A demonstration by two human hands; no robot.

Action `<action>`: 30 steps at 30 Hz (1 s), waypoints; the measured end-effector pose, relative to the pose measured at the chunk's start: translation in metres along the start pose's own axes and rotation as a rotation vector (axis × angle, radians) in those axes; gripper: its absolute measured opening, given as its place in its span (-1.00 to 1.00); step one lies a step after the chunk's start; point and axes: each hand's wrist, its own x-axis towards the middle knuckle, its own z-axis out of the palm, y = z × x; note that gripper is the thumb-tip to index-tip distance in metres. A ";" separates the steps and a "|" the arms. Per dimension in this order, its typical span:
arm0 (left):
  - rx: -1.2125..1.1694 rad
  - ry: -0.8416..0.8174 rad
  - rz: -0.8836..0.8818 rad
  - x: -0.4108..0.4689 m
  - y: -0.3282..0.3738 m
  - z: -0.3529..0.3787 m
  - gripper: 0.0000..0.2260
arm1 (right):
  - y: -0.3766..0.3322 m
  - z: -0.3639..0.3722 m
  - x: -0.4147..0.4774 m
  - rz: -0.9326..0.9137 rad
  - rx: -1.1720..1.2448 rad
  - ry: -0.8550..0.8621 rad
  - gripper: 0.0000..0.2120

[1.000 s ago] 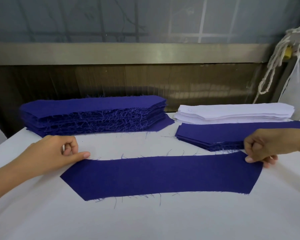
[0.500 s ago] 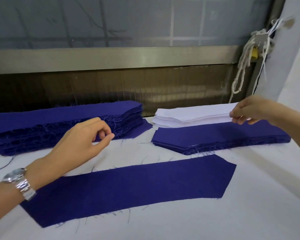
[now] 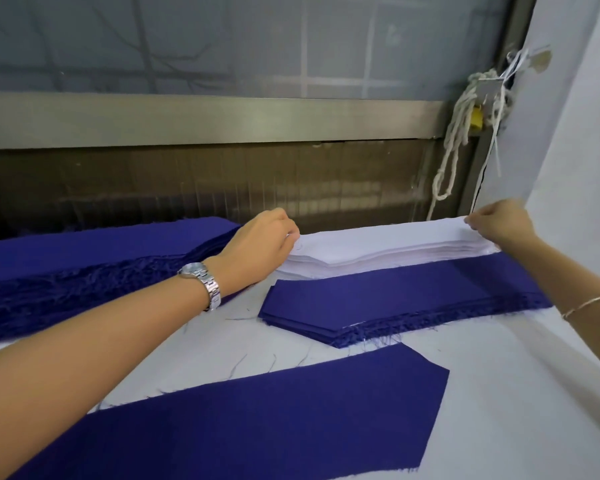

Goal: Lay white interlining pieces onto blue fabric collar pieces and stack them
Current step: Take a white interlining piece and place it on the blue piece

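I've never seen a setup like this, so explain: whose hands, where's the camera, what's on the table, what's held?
No machine: a person's bare hands, filmed from a head-worn camera looking down. On the white table lie a single flat blue fabric collar piece nearest, a low stack of blue pieces behind it, then a stack of white interlining pieces, and a tall frayed blue stack at left. The left hand and right hand each pinch one end of the top white interlining piece.
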 end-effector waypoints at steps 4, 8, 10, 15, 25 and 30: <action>-0.013 -0.003 -0.086 0.014 -0.004 0.011 -0.76 | 0.004 0.011 0.018 0.001 -0.153 0.071 -0.81; -0.057 0.007 -0.119 0.016 -0.009 0.020 -0.80 | 0.008 0.015 0.033 -0.007 -0.266 0.152 -0.79; -0.072 0.025 -0.124 0.018 -0.010 0.022 -0.82 | 0.012 0.017 0.038 -0.008 -0.320 0.152 -0.75; -0.054 0.032 -0.122 0.025 -0.010 0.023 -0.84 | 0.018 0.022 0.044 -0.022 -0.377 0.145 -0.69; -0.250 0.018 -0.212 0.030 -0.012 0.022 -0.86 | 0.017 0.025 0.042 -0.215 -0.569 0.153 -0.79; -0.205 -0.002 -0.197 0.030 -0.010 0.021 -0.86 | 0.019 0.027 0.040 -0.247 -0.565 0.188 -0.82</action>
